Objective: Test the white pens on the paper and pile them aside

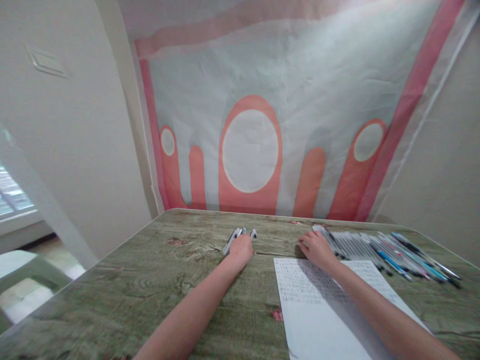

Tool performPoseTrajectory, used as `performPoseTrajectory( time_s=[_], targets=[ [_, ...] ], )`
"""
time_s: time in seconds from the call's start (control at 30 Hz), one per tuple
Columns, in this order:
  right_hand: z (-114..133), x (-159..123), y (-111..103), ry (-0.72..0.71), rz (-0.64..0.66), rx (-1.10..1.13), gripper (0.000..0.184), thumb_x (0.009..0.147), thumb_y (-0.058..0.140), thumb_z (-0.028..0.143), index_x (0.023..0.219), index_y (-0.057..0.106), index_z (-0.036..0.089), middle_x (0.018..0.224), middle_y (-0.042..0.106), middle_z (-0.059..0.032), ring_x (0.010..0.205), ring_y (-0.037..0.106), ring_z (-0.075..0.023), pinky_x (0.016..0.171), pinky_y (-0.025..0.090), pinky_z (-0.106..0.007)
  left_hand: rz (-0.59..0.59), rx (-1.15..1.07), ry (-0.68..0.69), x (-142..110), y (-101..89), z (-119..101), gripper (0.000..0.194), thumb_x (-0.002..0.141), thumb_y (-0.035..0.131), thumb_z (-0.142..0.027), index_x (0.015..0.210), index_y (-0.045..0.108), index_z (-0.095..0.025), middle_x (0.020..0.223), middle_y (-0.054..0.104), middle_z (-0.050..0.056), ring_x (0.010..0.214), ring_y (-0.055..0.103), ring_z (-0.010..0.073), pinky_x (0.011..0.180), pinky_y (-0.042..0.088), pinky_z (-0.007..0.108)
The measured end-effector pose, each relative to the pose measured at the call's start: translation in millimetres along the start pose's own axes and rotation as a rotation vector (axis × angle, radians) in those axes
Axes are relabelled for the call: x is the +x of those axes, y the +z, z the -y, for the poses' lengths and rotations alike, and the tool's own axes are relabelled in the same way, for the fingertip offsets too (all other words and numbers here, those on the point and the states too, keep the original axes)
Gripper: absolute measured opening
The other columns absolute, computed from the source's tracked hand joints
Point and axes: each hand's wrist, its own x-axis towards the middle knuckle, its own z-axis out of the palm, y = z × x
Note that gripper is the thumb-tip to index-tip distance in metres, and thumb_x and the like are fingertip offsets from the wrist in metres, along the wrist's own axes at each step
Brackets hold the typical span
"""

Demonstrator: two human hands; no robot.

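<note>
My left hand (242, 248) is closed around a few pens on the far middle of the table. A grey-white pen (229, 244) sticks out at its left side, and other pen ends show beyond the knuckles. My right hand (318, 247) is at the left end of a long row of pens (350, 245), its fingers bent but apart, with nothing visible in them. Many of the row's pens are clear-barrelled; a blue pen (393, 264) and dark ones lie towards the right. Beneath my right forearm rests a sheet of handwritten paper (300, 320).
The wood-grain table (157, 290) has its far edge against a wall hanging (318, 90) with red and white shapes. To the left, past the table's edge, a pale chair (18, 262) stands on the floor near a window (13, 192).
</note>
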Motion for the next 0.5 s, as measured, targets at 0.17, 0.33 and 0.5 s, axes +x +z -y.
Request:
performPoseTrajectory(
  time_s=[0.17, 0.33, 0.5],
  targets=[
    [29, 21, 2, -0.094, 0.073, 0.092, 0.024, 0.08, 0.045, 0.024, 0.093, 0.063, 0.016, 0.091, 0.06, -0.0092, 0.093, 0.048, -0.0208, 0.083, 0.032, -0.03, 0.113, 0.342, 0.035, -3, -6.1, -12, 0.027, 0.067, 0.06, -0.023, 0.092, 0.061, -0.01, 0.097, 0.06, 0.02, 0.094, 0.057, 0.0305, 0.079, 0.043, 0.038],
    [72, 59, 17, -0.222, 0.11, 0.183, 0.034, 0.078, 0.043, 0.013, 0.11, 0.055, 0.016, 0.109, 0.057, -0.0091, 0.102, 0.048, -0.0207, 0.088, 0.032, -0.03, 0.097, 0.332, 0.012, 0, -1.6, -16, 0.026, 0.067, 0.057, -0.015, 0.091, 0.063, -0.01, 0.099, 0.06, 0.023, 0.096, 0.056, 0.0322, 0.08, 0.042, 0.041],
    [107, 90, 44, -0.313, 0.184, 0.279, 0.055, 0.07, 0.042, 0.001, 0.123, 0.043, 0.012, 0.126, 0.046, -0.0125, 0.115, 0.041, -0.0189, 0.095, 0.028, -0.031, -0.027, 0.134, 0.019, 2, 5.1, -9, 0.02, 0.059, 0.06, -0.006, 0.078, 0.065, -0.01, 0.092, 0.061, 0.024, 0.095, 0.056, 0.034, 0.084, 0.038, 0.044]
  ],
)
